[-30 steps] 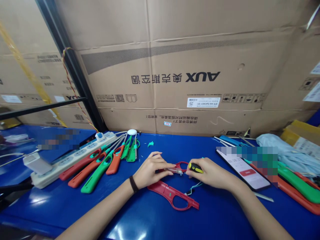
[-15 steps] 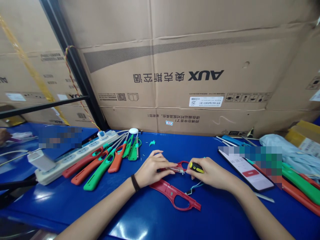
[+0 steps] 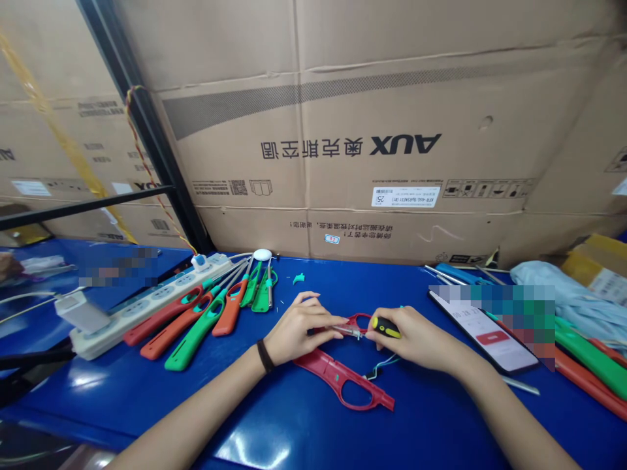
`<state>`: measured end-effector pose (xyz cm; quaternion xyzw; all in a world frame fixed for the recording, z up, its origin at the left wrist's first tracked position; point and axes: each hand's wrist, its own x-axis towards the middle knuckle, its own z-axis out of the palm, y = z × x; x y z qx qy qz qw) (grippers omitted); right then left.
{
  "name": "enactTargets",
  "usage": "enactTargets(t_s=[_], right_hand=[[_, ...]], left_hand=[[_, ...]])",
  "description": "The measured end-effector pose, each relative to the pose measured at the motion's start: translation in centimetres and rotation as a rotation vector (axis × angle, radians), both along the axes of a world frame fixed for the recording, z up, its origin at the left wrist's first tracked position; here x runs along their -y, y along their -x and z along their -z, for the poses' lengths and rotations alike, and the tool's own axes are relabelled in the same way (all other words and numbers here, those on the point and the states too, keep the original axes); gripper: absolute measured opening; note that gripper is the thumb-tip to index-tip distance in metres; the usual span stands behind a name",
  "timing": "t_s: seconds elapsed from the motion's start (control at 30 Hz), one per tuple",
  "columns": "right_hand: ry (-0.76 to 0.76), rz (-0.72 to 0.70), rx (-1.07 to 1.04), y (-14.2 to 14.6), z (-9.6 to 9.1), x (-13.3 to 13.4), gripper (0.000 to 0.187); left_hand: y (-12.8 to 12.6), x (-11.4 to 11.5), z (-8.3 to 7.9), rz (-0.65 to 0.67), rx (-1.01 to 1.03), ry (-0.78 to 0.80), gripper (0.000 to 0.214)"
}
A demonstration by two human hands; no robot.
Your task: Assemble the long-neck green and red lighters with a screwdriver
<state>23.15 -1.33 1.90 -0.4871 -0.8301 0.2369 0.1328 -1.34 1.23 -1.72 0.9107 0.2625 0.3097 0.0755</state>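
My left hand (image 3: 297, 329), with a dark band at the wrist, pinches a red lighter half (image 3: 359, 322) that has a clear and metal inner part in it. My right hand (image 3: 409, 334) grips a small screwdriver (image 3: 385, 328) with a yellow and black handle, close to the end of that inner part. The screwdriver's tip is too small to make out. Just below my left hand lies the other red lighter shell (image 3: 340, 380), with its trigger loop to the right. Thin wires (image 3: 383, 365) with a black piece lie beside it.
Several lighters (image 3: 196, 333) in red, orange and green lean by a white power strip (image 3: 147, 316) on the left. A phone (image 3: 490, 333) lies on the right, near more lighters (image 3: 588, 352). A large cardboard box (image 3: 343, 85) stands behind the blue table (image 3: 441, 424).
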Motion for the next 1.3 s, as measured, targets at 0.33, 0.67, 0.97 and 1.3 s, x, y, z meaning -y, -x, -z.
enactTargets(t_s=[0.33, 0.67, 0.97, 1.3], right_hand=[[-0.016, 0.003, -0.003, -0.12, 0.26, -0.05, 0.022], [-0.029, 0.005, -0.038, -0.09, 0.49, -0.33, 0.025], [-0.058, 0.011, -0.026, 0.00, 0.51, -0.25, 0.026], [-0.070, 0.004, -0.086, 0.32, 0.49, -0.20, 0.022]], left_hand=[[0.05, -0.01, 0.04, 0.013, 0.005, -0.050, 0.023], [0.03, 0.03, 0.02, -0.003, 0.015, -0.071, 0.024], [-0.01, 0.03, -0.09, -0.014, 0.011, -0.052, 0.023], [-0.17, 0.16, 0.01, -0.011, 0.057, -0.050, 0.022]])
